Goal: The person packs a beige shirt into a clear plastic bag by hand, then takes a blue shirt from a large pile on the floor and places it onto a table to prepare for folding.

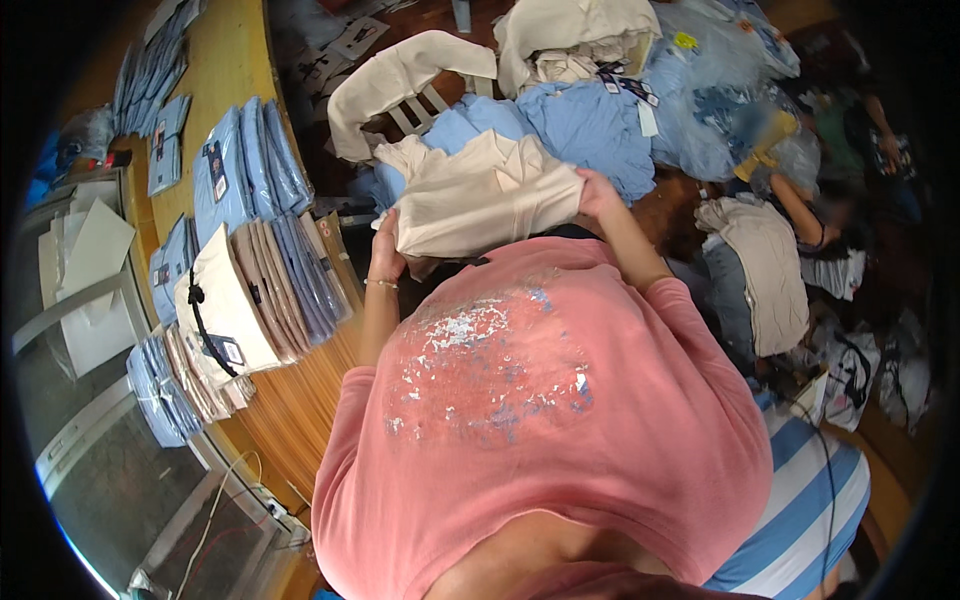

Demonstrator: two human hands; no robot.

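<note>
A cream shirt (490, 195) is stretched between my two hands in front of my chest. My left hand (386, 252) has its fingers closed on the shirt's left edge. At the opposite edge, my right hand (598, 194) grips the cloth, thumb on top. The shirt looks partly folded, and its lower edge hangs just beyond my pink top. Behind it lie crumpled light blue shirts (590, 130), one with dark tags (630, 88).
Packed, folded shirts (240, 170) stand in rows on a wooden table (300, 420) at left. Cream cloth drapes over a white chair (410, 75). Clear plastic bags (700, 85) lie far right. Nearer are a pile of beige clothes (760, 270) and another person's arm (797, 212).
</note>
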